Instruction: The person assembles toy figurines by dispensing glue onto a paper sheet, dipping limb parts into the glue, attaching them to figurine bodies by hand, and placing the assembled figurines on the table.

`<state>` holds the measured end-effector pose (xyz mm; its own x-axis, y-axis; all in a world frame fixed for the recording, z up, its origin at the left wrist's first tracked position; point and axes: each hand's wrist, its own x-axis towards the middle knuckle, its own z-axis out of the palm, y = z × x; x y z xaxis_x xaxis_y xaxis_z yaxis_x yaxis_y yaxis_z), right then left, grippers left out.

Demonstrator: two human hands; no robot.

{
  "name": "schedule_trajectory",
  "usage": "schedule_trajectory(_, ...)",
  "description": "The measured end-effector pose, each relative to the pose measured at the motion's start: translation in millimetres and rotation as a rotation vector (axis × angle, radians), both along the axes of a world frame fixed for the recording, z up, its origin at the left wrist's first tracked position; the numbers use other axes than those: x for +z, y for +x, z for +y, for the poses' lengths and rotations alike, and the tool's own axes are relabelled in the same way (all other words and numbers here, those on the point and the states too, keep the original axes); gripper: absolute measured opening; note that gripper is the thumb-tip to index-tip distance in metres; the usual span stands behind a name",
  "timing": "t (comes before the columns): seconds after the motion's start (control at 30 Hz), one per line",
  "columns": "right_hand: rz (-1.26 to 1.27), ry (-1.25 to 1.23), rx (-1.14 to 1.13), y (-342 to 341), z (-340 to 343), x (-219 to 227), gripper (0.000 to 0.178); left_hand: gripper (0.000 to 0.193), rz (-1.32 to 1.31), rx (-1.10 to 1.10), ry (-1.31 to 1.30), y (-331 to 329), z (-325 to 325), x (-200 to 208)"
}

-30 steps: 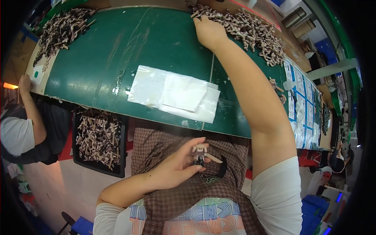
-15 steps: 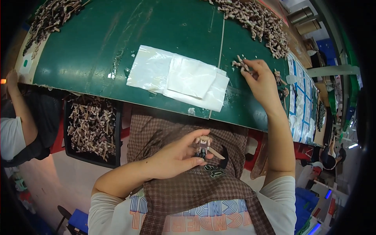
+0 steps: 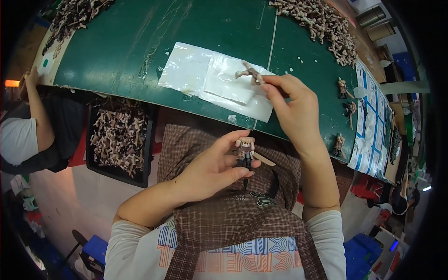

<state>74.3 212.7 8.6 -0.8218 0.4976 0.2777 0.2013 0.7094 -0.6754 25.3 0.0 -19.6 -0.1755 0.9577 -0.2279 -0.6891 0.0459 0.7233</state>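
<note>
My left hand [image 3: 217,170] is closed around a small toy figure [image 3: 245,148] with a pale top, brownish body and dark legs, held upright over my apron. A flat tan piece [image 3: 265,159] sticks out beside it; whether it is attached I cannot tell. Pinched between thumb and fingers of my right hand [image 3: 294,98] is a second figure [image 3: 251,73], pinkish-beige and tilted, above the white plastic sheets [image 3: 228,93] on the green table. Its far end points away from me.
Several finished-looking figures [image 3: 342,87] stand along the table's right side, by a blue-and-white sheet [image 3: 368,116]. Piles of parts lie at the far right [image 3: 322,28] and far left [image 3: 74,14]. A black bin [image 3: 119,140] of pieces sits below left, near another person's arm [image 3: 42,116].
My right hand has lifted the beige figure off the table's right part and carried it left over the white sheets. My left hand keeps its figure, a little higher in view.
</note>
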Motion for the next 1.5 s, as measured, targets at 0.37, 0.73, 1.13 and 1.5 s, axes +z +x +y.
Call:
schedule_trajectory(0.37, -0.052, 0.364, 0.123, -20.9, -10.2, -6.2, 0.007, 0.07, 0.15, -0.026, 0.034, -16.5, -7.8, 2.9)
schedule_trajectory(0.73, -0.017, 0.368, 0.088, -17.1, -12.8, -0.3, 0.008, 0.071, -0.127, 0.045, 0.087, -22.1, -5.2, 7.7)
schedule_trajectory(1.13, 0.236, 0.079, 0.404, 57.6, -21.6, 16.5, 0.023, 0.072, 0.072, 0.175, 0.022, -16.5, 0.7, 18.8)
schedule_trajectory(1.5, 0.27, 0.158, 0.484, 74.5, -23.6, 5.2, 0.029, 0.074, 0.068, 0.127, 0.023, -6.7, 7.2, 25.4)
